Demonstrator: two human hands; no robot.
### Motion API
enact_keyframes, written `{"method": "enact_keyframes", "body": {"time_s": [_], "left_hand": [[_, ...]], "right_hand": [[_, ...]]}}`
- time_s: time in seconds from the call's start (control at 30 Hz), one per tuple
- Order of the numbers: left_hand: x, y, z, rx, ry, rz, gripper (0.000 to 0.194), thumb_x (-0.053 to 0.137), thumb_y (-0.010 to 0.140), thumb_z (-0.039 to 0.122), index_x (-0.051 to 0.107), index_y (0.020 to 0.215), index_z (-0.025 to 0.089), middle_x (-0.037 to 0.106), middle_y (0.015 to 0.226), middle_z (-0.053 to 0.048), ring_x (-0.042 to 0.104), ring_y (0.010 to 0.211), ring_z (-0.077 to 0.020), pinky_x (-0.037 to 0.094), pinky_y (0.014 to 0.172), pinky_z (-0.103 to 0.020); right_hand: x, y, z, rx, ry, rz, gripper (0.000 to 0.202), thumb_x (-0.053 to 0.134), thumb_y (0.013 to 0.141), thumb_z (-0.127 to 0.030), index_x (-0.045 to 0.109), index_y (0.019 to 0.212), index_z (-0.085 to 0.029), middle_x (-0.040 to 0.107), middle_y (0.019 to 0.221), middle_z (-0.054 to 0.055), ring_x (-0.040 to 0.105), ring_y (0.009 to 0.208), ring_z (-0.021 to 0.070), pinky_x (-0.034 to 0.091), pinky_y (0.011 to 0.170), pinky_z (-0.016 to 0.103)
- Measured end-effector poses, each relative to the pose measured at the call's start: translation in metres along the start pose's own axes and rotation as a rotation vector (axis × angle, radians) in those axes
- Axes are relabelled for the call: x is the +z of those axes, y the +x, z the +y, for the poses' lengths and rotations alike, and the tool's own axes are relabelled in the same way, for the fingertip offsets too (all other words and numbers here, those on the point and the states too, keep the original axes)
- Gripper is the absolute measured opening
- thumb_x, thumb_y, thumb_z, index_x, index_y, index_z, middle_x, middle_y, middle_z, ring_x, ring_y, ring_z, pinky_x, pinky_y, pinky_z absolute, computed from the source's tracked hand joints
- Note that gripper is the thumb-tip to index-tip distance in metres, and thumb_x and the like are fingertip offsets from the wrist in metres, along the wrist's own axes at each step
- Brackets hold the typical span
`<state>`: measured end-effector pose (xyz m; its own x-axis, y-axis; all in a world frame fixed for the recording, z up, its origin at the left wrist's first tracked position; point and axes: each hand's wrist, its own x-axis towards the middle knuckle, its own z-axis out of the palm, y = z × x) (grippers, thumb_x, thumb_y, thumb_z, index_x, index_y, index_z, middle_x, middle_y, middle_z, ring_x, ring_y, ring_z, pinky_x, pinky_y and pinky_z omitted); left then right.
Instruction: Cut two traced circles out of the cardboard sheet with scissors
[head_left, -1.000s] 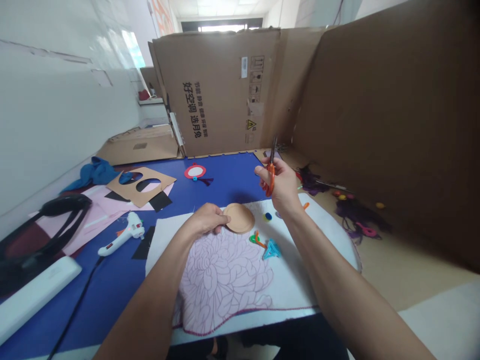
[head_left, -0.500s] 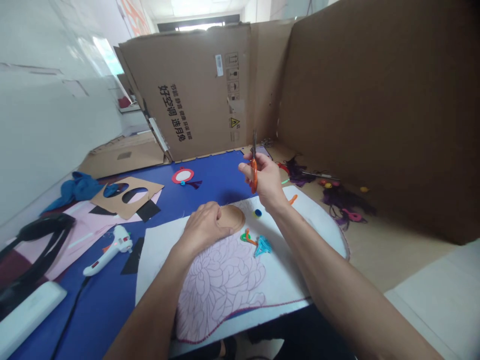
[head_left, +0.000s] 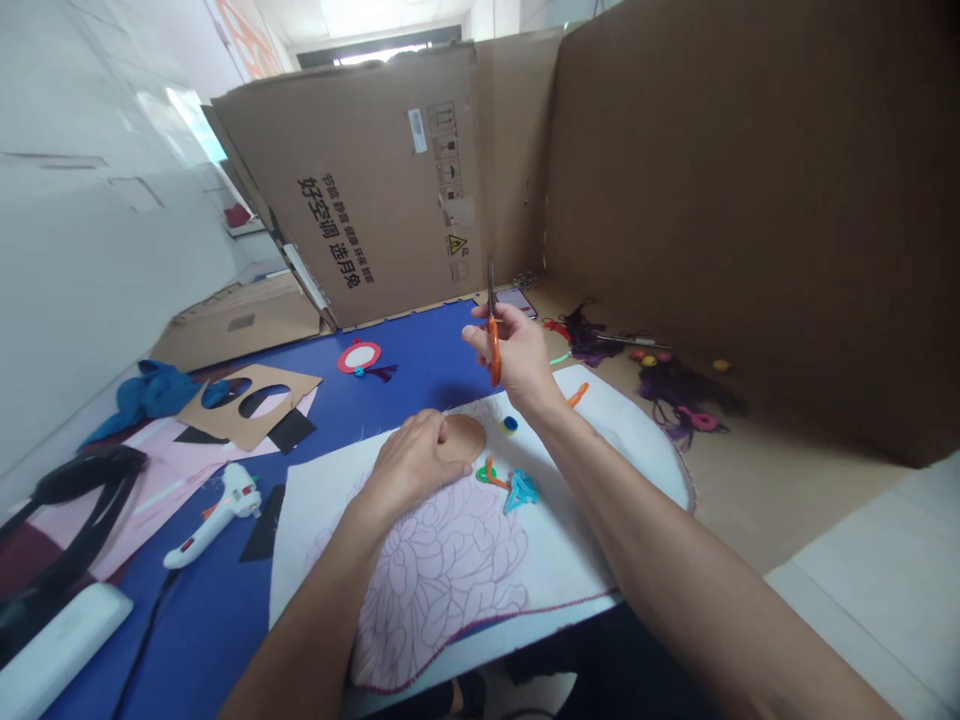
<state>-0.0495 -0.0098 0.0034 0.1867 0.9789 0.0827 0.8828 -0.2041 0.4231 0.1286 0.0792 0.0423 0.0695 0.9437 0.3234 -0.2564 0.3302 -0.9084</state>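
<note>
My left hand (head_left: pixel 416 450) is closed around the left side of a round, tan cardboard disc (head_left: pixel 466 438), its thumb along the near edge. The disc is over a white cloth (head_left: pixel 315 510) printed with a large flower outline. Farther up and to the right, my right hand (head_left: pixel 517 350) holds orange-handled scissors (head_left: pixel 493 340) above the table, blades pointing away from me. Near the disc on the cloth are a small blue and yellow cap-like piece (head_left: pixel 510 425), a green and orange piece (head_left: pixel 487 474) and a light-blue triangular piece (head_left: pixel 521 490).
On the left are a white glue gun (head_left: pixel 217 515), a cardboard sheet with two oval holes (head_left: pixel 247 405) and blue cloth (head_left: pixel 154 390). A red-rimmed white disc with a tassel (head_left: pixel 360 357) lies farther back. Purple threads (head_left: pixel 690 385) lie right. Tall cardboard walls (head_left: pixel 390 180) enclose the back.
The view has swung slightly to the right, so things appear farther left. Both hands keep their hold on the disc and scissors, with little other movement.
</note>
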Motion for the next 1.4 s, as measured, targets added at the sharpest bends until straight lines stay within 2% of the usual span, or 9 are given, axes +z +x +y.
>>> {"method": "enact_keyframes", "body": {"time_s": [0.17,0.4,0.6,0.9,1.03,1.13,1.23,1.3,1.4], "left_hand": [[-0.001,0.001,0.002,-0.025,0.029,-0.023,0.04,0.08,0.072,0.049,0.051,0.087,0.027,0.066,0.095,-0.004,0.063,0.092,-0.0288,0.038,0.07,-0.038],[-0.006,0.0,0.004,-0.089,-0.06,-0.035,0.041,0.081,0.07,0.046,0.049,0.088,0.027,0.065,0.104,-0.004,0.06,0.091,-0.0251,0.039,0.073,-0.037],[-0.013,0.003,-0.005,-0.105,-0.195,0.027,0.037,0.08,0.07,0.041,0.055,0.094,0.026,0.067,0.103,-0.003,0.06,0.092,-0.0246,0.041,0.076,-0.037],[-0.021,0.009,-0.017,-0.124,-0.381,0.294,0.047,0.084,0.072,0.041,0.056,0.107,0.025,0.067,0.123,-0.009,0.065,0.113,-0.0282,0.049,0.095,-0.042],[-0.022,0.007,-0.012,-0.076,-0.307,0.411,0.047,0.084,0.075,0.035,0.055,0.11,0.026,0.065,0.127,-0.009,0.065,0.113,-0.0266,0.05,0.095,-0.04],[-0.022,0.004,-0.006,-0.015,-0.287,0.482,0.049,0.085,0.075,0.031,0.054,0.113,0.028,0.062,0.134,-0.008,0.066,0.114,-0.0256,0.051,0.097,-0.039],[-0.023,0.001,-0.001,0.035,-0.281,0.52,0.051,0.085,0.075,0.029,0.054,0.115,0.028,0.058,0.144,-0.009,0.065,0.12,-0.0275,0.052,0.102,-0.042],[-0.023,0.001,0.0,0.062,-0.293,0.553,0.061,0.087,0.073,0.03,0.054,0.124,0.029,0.055,0.15,-0.011,0.062,0.131,-0.0307,0.049,0.109,-0.046],[-0.023,0.004,-0.001,0.016,-0.472,0.627,0.068,0.085,0.077,0.034,0.052,0.136,0.029,0.056,0.152,-0.013,0.059,0.136,-0.0321,0.048,0.112,-0.048]], "right_hand": [[0.0,-0.001,0.002,0.003,0.022,-0.013,0.041,0.088,0.072,-0.045,0.066,0.1,-0.025,0.06,0.069,-0.005,0.05,0.052,0.0119,0.043,0.05,0.027],[0.001,-0.004,0.001,0.007,0.004,-0.015,0.038,0.086,0.073,-0.041,0.066,0.101,-0.024,0.059,0.07,-0.006,0.05,0.053,0.0115,0.042,0.05,0.026],[0.002,-0.005,0.003,0.067,-0.014,-0.07,0.04,0.088,0.069,-0.04,0.067,0.099,-0.023,0.06,0.068,-0.005,0.05,0.053,0.0121,0.043,0.05,0.027],[-0.001,-0.005,0.026,0.098,-0.307,-0.162,0.028,0.088,0.07,-0.039,0.071,0.087,-0.022,0.064,0.064,-0.004,0.055,0.058,0.0156,0.041,0.051,0.025],[0.004,-0.01,0.019,0.207,-0.228,-0.204,0.033,0.091,0.066,-0.04,0.071,0.083,-0.021,0.066,0.065,-0.002,0.058,0.058,0.0155,0.046,0.052,0.026],[0.007,-0.013,0.013,0.285,-0.144,-0.217,0.042,0.096,0.057,-0.034,0.072,0.087,-0.02,0.067,0.067,-0.002,0.06,0.058,0.0154,0.046,0.051,0.025],[0.01,-0.015,0.011,0.29,-0.086,-0.215,0.045,0.095,0.054,-0.03,0.07,0.09,-0.019,0.064,0.064,-0.005,0.054,0.051,0.0117,0.041,0.046,0.023],[0.01,-0.015,0.01,0.266,-0.052,-0.201,0.045,0.093,0.055,-0.03,0.07,0.091,-0.019,0.061,0.064,-0.007,0.05,0.047,0.0094,0.038,0.044,0.023],[0.011,-0.015,0.009,0.241,-0.034,-0.168,0.045,0.092,0.055,-0.03,0.07,0.093,-0.019,0.059,0.065,-0.008,0.05,0.048,0.0089,0.039,0.045,0.023]]}}
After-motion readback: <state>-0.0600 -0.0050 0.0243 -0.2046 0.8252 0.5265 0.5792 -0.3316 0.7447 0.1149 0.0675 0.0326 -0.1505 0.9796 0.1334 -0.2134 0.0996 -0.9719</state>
